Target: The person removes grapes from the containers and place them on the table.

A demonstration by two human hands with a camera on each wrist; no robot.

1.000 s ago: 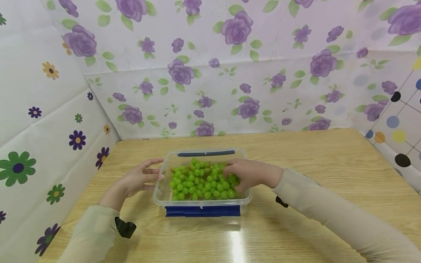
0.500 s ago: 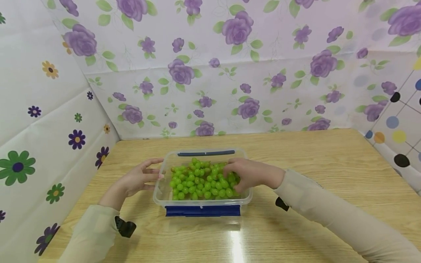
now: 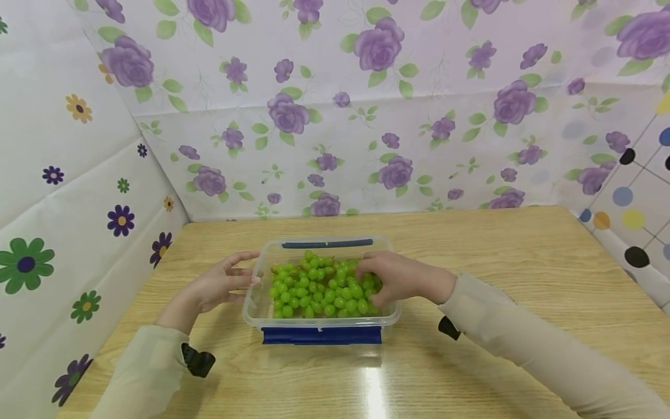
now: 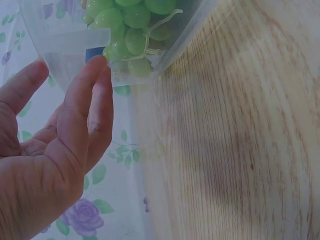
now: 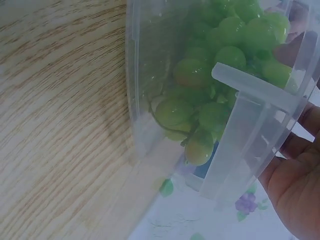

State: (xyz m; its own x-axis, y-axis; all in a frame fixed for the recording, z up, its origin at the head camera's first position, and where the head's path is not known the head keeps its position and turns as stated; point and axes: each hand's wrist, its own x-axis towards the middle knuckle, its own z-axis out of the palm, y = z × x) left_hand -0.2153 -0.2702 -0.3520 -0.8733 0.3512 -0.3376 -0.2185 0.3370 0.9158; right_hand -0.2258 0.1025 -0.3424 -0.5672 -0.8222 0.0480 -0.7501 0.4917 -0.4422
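Note:
A clear plastic box (image 3: 252,308) with blue clips stands mid-table, full of green grapes (image 3: 314,288). My left hand (image 3: 225,282) lies beside its left wall, the straight fingertips touching the plastic; the left wrist view shows those fingers (image 4: 85,110) against the box (image 4: 65,45) with grapes (image 4: 135,30) behind the wall. My right hand (image 3: 398,276) reaches in from the right, its fingers curled over the grapes at that side. In the right wrist view the palm (image 5: 295,195) sits under the box's rim, with grapes (image 5: 210,75) seen through the wall (image 5: 145,60).
The wooden table (image 3: 497,262) is enclosed by flower-patterned sheets at the back (image 3: 366,145) and left (image 3: 63,233), and a dotted one at the right (image 3: 628,209). A blue clip (image 3: 321,335) faces me on the box's front.

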